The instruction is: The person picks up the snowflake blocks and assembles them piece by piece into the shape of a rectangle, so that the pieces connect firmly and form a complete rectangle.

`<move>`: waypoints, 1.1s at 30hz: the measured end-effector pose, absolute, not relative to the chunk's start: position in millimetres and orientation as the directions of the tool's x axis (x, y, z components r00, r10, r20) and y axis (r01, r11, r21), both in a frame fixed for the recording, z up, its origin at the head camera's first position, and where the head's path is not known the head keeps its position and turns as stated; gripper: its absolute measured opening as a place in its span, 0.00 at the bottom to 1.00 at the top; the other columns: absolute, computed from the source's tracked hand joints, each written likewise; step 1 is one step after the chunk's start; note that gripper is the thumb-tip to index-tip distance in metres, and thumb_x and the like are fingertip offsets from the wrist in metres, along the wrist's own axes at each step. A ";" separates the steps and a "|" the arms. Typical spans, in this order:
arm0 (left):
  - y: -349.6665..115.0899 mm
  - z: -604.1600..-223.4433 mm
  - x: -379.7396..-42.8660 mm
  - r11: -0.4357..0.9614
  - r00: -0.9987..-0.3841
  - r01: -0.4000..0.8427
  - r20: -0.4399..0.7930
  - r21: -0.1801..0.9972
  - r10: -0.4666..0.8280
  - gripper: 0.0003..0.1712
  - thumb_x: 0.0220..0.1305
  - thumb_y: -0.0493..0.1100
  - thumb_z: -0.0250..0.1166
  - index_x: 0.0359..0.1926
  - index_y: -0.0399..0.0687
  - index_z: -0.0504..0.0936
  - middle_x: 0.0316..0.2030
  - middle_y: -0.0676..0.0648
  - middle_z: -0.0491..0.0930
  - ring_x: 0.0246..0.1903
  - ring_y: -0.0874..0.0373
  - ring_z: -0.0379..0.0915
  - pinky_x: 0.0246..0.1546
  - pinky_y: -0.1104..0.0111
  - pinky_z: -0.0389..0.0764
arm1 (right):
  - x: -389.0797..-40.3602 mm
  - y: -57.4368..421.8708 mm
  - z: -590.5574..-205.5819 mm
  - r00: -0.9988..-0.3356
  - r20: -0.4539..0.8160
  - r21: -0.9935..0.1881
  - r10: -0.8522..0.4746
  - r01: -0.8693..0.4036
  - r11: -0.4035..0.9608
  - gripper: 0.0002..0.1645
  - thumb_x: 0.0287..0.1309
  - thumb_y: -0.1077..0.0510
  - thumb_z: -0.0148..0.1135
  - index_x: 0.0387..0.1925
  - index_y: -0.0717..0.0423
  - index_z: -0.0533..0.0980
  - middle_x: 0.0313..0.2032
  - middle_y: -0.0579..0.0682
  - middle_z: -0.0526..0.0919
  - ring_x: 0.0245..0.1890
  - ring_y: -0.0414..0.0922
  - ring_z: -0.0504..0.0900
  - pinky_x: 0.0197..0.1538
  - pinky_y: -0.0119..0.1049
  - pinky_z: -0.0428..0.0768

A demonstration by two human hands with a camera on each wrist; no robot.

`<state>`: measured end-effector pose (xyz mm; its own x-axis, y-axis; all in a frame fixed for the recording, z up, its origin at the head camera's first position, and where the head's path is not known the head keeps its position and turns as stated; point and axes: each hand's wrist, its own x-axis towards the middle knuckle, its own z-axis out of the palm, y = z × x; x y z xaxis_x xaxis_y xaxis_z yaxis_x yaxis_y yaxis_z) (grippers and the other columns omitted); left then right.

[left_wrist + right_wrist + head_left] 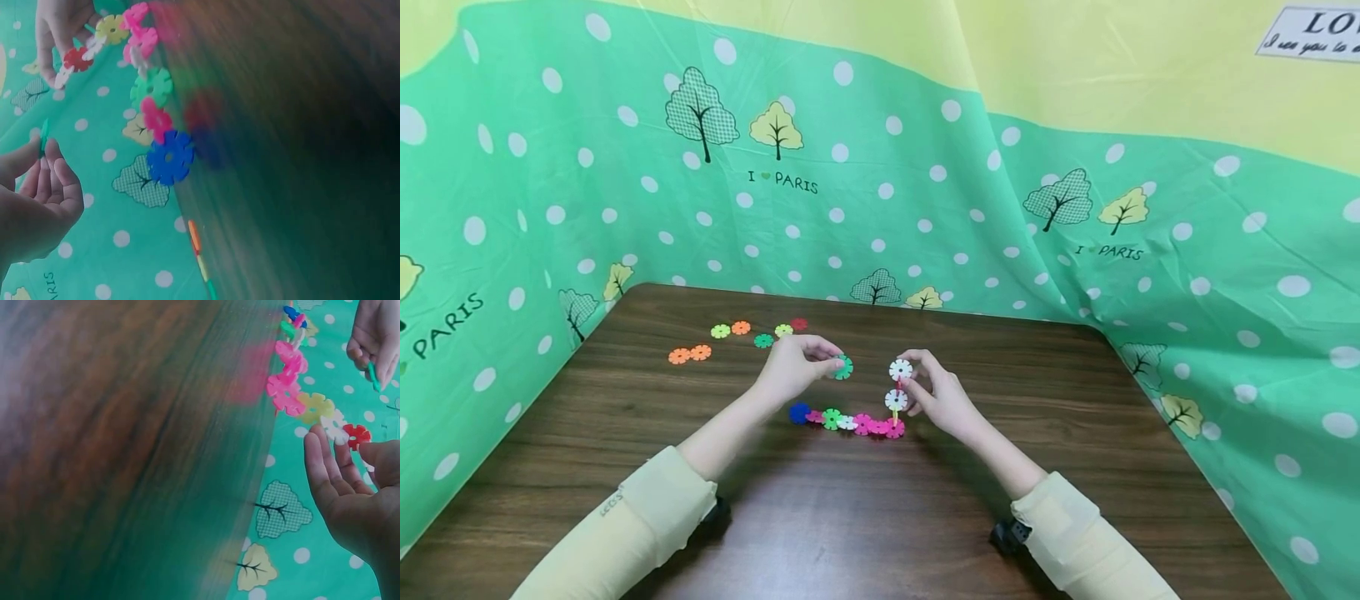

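Joining seems the step: in the head view, the left hand (792, 367) pinches a green disc (846, 367) and the right hand (946, 398) holds the raised end of a chain (862, 425) at three o'clock from it; the bench (850, 517) lies open toward six, far edge at twelve. The left-wrist view shows the disc edge-on; aligning slots probably comes next. The right-wrist view shows room between disc and chain.

The green snowflake disc (847, 367) is raised, detached, left of the white end disc (898, 372) on the L-shaped, multicoloured disc chain (862, 425).
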<state>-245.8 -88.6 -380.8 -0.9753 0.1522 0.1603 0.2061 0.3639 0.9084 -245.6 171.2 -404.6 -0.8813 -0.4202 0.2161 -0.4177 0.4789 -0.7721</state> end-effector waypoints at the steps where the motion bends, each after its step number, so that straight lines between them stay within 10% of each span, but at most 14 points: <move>1: -86.9 -381.7 -245.8 0.354 -0.977 0.197 0.152 0.914 0.150 0.09 0.53 0.43 0.72 0.34 0.45 0.86 0.26 0.48 0.84 0.30 0.43 0.81 0.32 0.57 0.81 | -245.7 171.0 -404.6 -0.882 0.216 -0.772 -0.418 -0.416 0.480 0.20 0.66 0.60 0.54 0.58 0.51 0.65 0.30 0.54 0.77 0.22 0.46 0.82 0.26 0.45 0.83; 16: -57.4 -386.9 -245.4 0.163 -0.987 0.127 0.108 0.978 0.121 0.08 0.54 0.40 0.71 0.36 0.43 0.85 0.26 0.45 0.85 0.32 0.38 0.80 0.36 0.49 0.81 | -241.7 167.4 -402.0 -0.871 0.302 -0.737 -0.388 -0.472 0.484 0.13 0.65 0.59 0.55 0.50 0.50 0.66 0.27 0.51 0.80 0.19 0.47 0.80 0.24 0.44 0.82; 33: -43.4 -381.3 -241.3 0.118 -0.984 0.147 0.134 0.982 0.113 0.08 0.53 0.39 0.71 0.33 0.39 0.84 0.25 0.44 0.85 0.23 0.49 0.82 0.26 0.65 0.83 | -237.3 162.9 -400.6 -0.762 0.462 -0.568 -0.453 -0.647 0.508 0.11 0.65 0.61 0.55 0.47 0.52 0.68 0.27 0.49 0.80 0.17 0.42 0.78 0.22 0.30 0.78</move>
<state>-241.3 -43.4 -381.3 -0.9845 0.1132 0.1342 0.1474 0.1178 0.9820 -237.3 162.9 -400.6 -0.7622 -0.4530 0.4625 -0.6470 0.5083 -0.5684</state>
